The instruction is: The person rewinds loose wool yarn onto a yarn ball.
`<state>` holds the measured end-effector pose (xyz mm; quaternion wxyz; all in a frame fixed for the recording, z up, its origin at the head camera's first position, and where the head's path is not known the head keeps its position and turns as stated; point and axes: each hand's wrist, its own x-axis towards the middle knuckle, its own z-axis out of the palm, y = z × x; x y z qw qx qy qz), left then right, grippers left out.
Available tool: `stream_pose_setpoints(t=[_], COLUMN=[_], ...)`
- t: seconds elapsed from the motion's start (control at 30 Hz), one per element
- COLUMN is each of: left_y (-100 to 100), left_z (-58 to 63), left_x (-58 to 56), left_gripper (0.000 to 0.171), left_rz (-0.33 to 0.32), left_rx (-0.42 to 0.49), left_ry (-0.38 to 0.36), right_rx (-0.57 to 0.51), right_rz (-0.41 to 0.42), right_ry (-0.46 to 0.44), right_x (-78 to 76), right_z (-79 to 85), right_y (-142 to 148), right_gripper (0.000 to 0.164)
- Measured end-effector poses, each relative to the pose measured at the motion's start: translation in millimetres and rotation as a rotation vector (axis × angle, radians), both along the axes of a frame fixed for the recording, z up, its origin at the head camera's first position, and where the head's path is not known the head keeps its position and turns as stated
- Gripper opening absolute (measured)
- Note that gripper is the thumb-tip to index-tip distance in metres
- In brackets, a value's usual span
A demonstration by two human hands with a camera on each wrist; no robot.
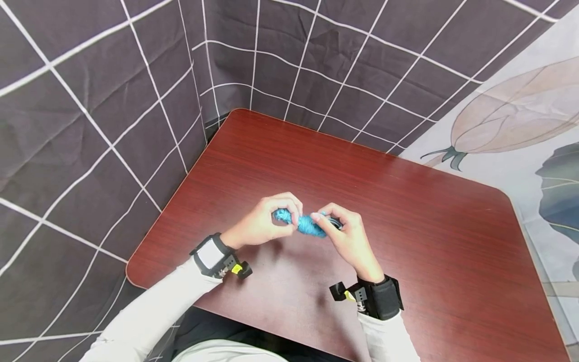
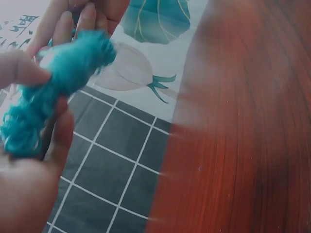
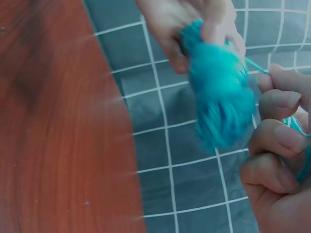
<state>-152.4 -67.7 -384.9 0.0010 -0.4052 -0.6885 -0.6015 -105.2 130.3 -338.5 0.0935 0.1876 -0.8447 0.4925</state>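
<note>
A small bundle of turquoise yarn (image 1: 310, 227) is held above the table between the two hands. My left hand (image 1: 267, 221) grips it near one end, thumb and fingers around its narrower part; a looped end (image 2: 22, 131) sticks out by the palm. My right hand (image 1: 352, 239) is at the other side, its fingers curled. In the right wrist view it pinches a thin strand (image 3: 256, 66) that runs from the bundle, and more yarn (image 3: 293, 124) lies inside its curled fingers. Something dark shows beside the right fingers in the head view; its kind cannot be told.
Below the hands is a reddish-brown wooden table (image 1: 434, 241) with rounded corners. Dark cloth with a white grid (image 1: 149, 125) hangs along its left and far sides. A pale cloth with a plant print (image 1: 511, 115) hangs at the right. Each wrist wears a strapped camera mount.
</note>
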Motion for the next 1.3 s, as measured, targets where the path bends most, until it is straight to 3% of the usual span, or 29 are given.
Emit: stream_pose_setpoints(t=[0.1,0.2,0.33,0.47,0.63,0.8,0.9,1.07,1.17,1.3], left_y=[-1,0,1,2,2,3,4,6,6,6], left_z=[8.9,8.4,-2.8,-10.8,-9.7,-8.8,-10.6,-14.2,-14.7,-13.4], left_x=[4.7,4.7,-1.5,-5.3,-4.5,-4.6,-6.1,-7.2,-6.3,-4.2], left_gripper=[0.016,0.018,0.02,0.02,0.018,0.013,0.013,0.017,0.018,0.018], left_rz=[-0.137,-0.232,-0.261,-0.21,-0.127,0.02,0.126,0.224,0.21,0.16], left_rx=[0.011,0.049,0.123,0.203,0.319,0.376,0.337,0.19,0.113,0.025], left_ry=[-0.025,-0.058,-0.078,-0.129,-0.236,-0.294,-0.249,-0.063,-0.002,0.007], right_rx=[0.007,0.003,-0.04,-0.078,-0.074,-0.004,0.028,0.044,0.042,0.027], right_rz=[0.033,0.054,0.031,0.027,0.043,0.044,0.082,0.066,0.033,0.01], right_ry=[-0.023,-0.055,-0.102,-0.147,-0.116,-0.118,-0.093,-0.051,-0.048,-0.056], right_x=[-0.5,-1.5,-2.5,-6.4,-12.7,-0.8,5.2,8.0,7.7,6.2], right_z=[2.1,0.6,-4.8,-19.1,-43.2,-25.0,-14.8,-9.6,-7.5,-2.9], right_y=[3,4,4,5,9,-4,-10,-12,-11,-8], right_gripper=[0.008,0.008,0.011,0.013,0.01,0.009,0.015,0.015,0.012,0.009])
